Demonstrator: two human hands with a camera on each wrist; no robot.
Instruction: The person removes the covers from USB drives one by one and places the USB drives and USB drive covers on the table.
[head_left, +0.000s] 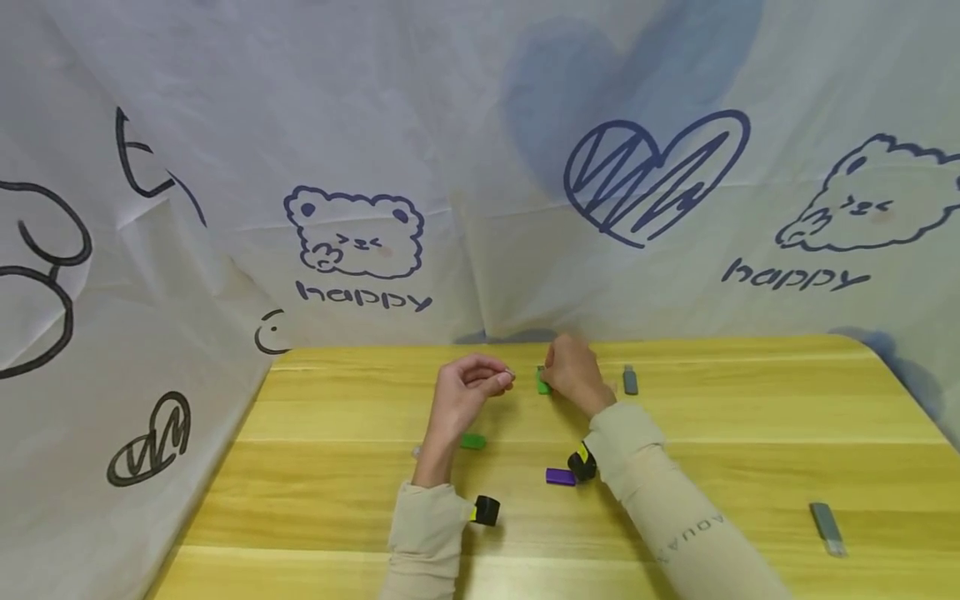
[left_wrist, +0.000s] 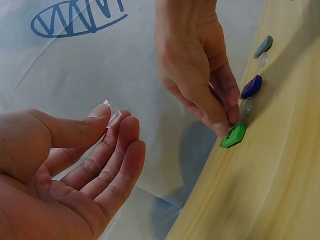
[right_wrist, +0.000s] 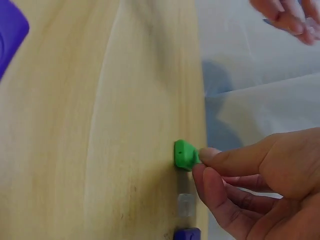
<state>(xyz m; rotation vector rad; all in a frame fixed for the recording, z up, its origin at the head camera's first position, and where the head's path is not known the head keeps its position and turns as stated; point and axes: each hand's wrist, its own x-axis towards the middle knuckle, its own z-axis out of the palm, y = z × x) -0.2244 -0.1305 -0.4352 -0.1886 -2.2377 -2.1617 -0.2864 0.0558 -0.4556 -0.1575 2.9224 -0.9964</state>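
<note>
Background, head view: a printed sheet (head_left: 450, 100) is hanging behind a wooden table (head_left: 300, 500).
Left hand (head_left: 461, 396): pinching a clear cap (head_left: 511, 375) in the air.
Right hand (head_left: 576, 371): pinching the far green stick (head_left: 543, 383) at the table's far side.
Nearer sticks: near green (head_left: 472, 442) is lying left, near purple (head_left: 560, 477) centre, near grey (head_left: 827, 523) right.
Far row, left wrist view: far green, far purple (left_wrist: 251, 87) and far grey (left_wrist: 264, 46) are lying with two loose caps (left_wrist: 249, 104) between them.
Progress, right wrist view: the row is seemingly taking shape, green being handled; three nearer sticks are probably remaining, so perhaps half done.
Count, all views: two green, two purple, two grey; three loose clear caps, one being held.
</note>
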